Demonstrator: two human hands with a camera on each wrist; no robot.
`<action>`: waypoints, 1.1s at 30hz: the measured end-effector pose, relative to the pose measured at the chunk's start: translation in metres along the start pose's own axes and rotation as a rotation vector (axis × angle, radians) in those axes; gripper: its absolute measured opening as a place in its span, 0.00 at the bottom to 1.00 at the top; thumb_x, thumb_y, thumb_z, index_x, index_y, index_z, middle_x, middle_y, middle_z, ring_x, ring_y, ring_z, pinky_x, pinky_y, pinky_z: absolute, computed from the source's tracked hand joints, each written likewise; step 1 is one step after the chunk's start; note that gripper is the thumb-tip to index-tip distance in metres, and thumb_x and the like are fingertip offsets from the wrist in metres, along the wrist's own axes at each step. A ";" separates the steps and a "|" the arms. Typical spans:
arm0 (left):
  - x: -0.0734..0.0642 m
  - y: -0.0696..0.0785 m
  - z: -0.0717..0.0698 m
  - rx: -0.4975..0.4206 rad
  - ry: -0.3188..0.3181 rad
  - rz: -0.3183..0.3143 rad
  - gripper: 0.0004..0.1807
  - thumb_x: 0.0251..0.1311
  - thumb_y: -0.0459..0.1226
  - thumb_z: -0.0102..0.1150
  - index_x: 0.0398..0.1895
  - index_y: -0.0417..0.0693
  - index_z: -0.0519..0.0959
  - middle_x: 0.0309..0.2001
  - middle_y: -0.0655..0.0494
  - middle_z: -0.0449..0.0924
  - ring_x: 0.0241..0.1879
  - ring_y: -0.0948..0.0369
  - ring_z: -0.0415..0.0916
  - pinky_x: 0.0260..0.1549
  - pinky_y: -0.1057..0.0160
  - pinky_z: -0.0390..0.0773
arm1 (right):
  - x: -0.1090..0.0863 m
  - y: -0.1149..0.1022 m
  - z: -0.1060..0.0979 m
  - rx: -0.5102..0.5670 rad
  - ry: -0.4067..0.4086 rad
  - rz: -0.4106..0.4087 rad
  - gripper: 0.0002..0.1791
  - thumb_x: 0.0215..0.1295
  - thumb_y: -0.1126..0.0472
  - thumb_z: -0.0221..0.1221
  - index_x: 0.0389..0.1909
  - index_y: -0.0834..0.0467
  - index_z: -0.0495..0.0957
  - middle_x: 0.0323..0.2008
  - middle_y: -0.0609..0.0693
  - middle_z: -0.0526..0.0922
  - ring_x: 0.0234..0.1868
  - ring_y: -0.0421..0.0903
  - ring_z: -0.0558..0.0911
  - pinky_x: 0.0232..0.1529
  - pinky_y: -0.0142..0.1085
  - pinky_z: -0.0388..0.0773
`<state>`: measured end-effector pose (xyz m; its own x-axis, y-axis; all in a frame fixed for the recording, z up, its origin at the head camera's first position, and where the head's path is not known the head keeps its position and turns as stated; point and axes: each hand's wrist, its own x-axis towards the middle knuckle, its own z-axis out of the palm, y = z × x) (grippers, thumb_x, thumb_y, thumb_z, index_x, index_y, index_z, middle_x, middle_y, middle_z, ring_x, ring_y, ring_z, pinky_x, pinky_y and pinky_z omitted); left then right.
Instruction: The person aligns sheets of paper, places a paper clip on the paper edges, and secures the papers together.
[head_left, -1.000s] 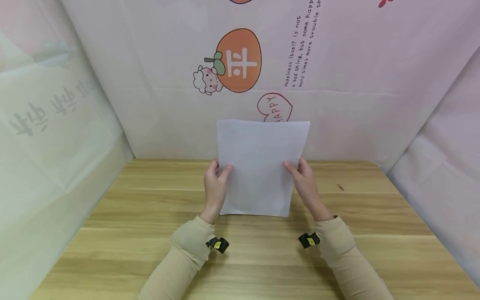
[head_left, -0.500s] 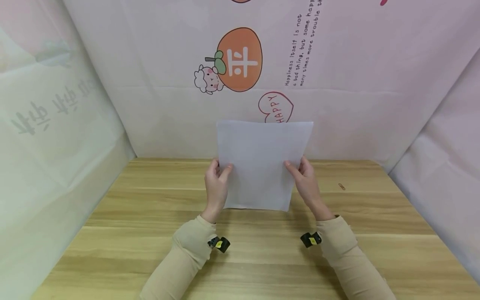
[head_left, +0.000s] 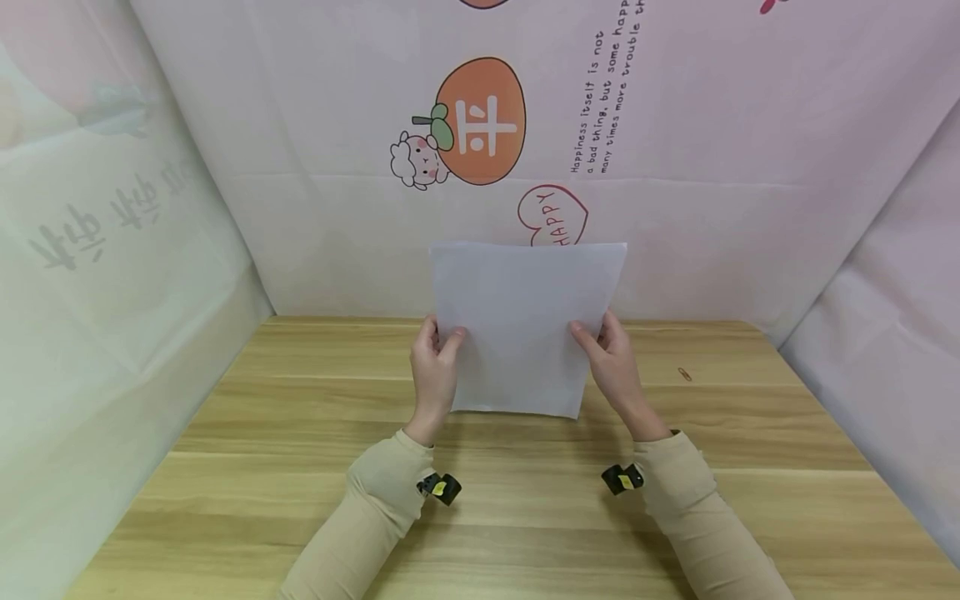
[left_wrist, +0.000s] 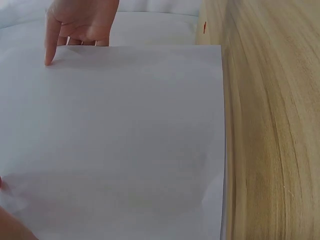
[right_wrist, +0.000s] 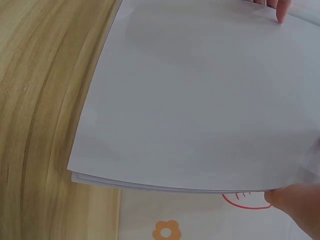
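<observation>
A stack of white paper sheets [head_left: 525, 333] is held up, tilted, above the table in the head view. At its left edge the left hand [head_left: 435, 367] grips it, thumb on the near face and fingers behind. Likewise the right hand [head_left: 613, 367] grips the right edge, its thumb on the front. Slightly uneven lower layers of the paper [right_wrist: 125, 185] show along one side in the right wrist view. Most of the fingers behind the sheets are hidden. A small reddish paper clip [head_left: 685, 374] lies on the table to the right of the right hand.
The wood-grain table [head_left: 525, 517] stretches under both forearms. Behind it rises a white printed cloth [head_left: 337, 233], with another cloth wall [head_left: 135, 333] on the left and one on the right [head_left: 885, 333]. Each wrist carries a small black camera [head_left: 442, 488].
Between one second and half a second ago the lower edge of the paper rose a little as the stack tilted. Both hands keep their grip and have barely moved.
</observation>
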<state>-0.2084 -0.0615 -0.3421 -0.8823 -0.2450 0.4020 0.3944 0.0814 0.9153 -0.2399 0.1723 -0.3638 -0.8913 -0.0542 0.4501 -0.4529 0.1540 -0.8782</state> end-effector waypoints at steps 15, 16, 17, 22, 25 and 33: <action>0.010 -0.040 0.003 -0.029 0.036 0.032 0.10 0.62 0.32 0.53 0.44 0.35 0.75 0.43 0.43 0.79 0.40 0.60 0.74 0.39 0.66 0.72 | 0.000 -0.001 0.002 0.010 -0.016 -0.008 0.24 0.70 0.58 0.52 0.63 0.63 0.63 0.58 0.57 0.72 0.55 0.37 0.74 0.53 0.25 0.70; 0.010 -0.040 0.003 -0.030 0.039 0.032 0.10 0.62 0.32 0.53 0.44 0.35 0.75 0.43 0.44 0.79 0.41 0.60 0.74 0.40 0.66 0.72 | 0.000 -0.001 0.002 0.010 -0.016 -0.007 0.24 0.70 0.58 0.52 0.63 0.63 0.63 0.58 0.57 0.72 0.55 0.37 0.74 0.53 0.25 0.70; 0.010 -0.040 0.003 -0.028 0.042 0.031 0.10 0.62 0.32 0.53 0.44 0.35 0.75 0.43 0.44 0.79 0.41 0.60 0.75 0.40 0.66 0.72 | 0.000 -0.001 0.002 0.012 -0.016 -0.007 0.25 0.70 0.58 0.53 0.63 0.63 0.63 0.58 0.57 0.72 0.55 0.37 0.74 0.53 0.25 0.70; 0.009 -0.039 0.003 -0.025 0.040 0.022 0.10 0.63 0.33 0.52 0.43 0.35 0.74 0.42 0.43 0.79 0.40 0.59 0.74 0.39 0.66 0.72 | 0.000 0.000 0.002 0.005 -0.012 -0.012 0.24 0.70 0.59 0.53 0.62 0.64 0.63 0.56 0.56 0.72 0.54 0.37 0.75 0.52 0.25 0.70; 0.009 -0.039 0.003 -0.030 0.032 0.014 0.10 0.64 0.33 0.51 0.44 0.35 0.74 0.43 0.43 0.79 0.41 0.58 0.75 0.40 0.64 0.72 | -0.001 0.001 0.003 0.001 -0.014 -0.008 0.24 0.70 0.59 0.53 0.63 0.63 0.63 0.56 0.56 0.73 0.53 0.36 0.75 0.52 0.25 0.71; 0.009 -0.041 0.003 -0.030 0.029 0.014 0.09 0.63 0.34 0.51 0.42 0.36 0.73 0.42 0.44 0.79 0.42 0.57 0.76 0.41 0.63 0.73 | -0.001 0.003 0.003 0.012 -0.027 0.020 0.26 0.70 0.58 0.53 0.65 0.61 0.60 0.59 0.57 0.70 0.56 0.38 0.73 0.53 0.26 0.69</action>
<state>-0.2331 -0.0643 -0.3755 -0.8689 -0.2719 0.4135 0.4148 0.0557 0.9082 -0.2401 0.1699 -0.3678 -0.9004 -0.0780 0.4280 -0.4350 0.1437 -0.8889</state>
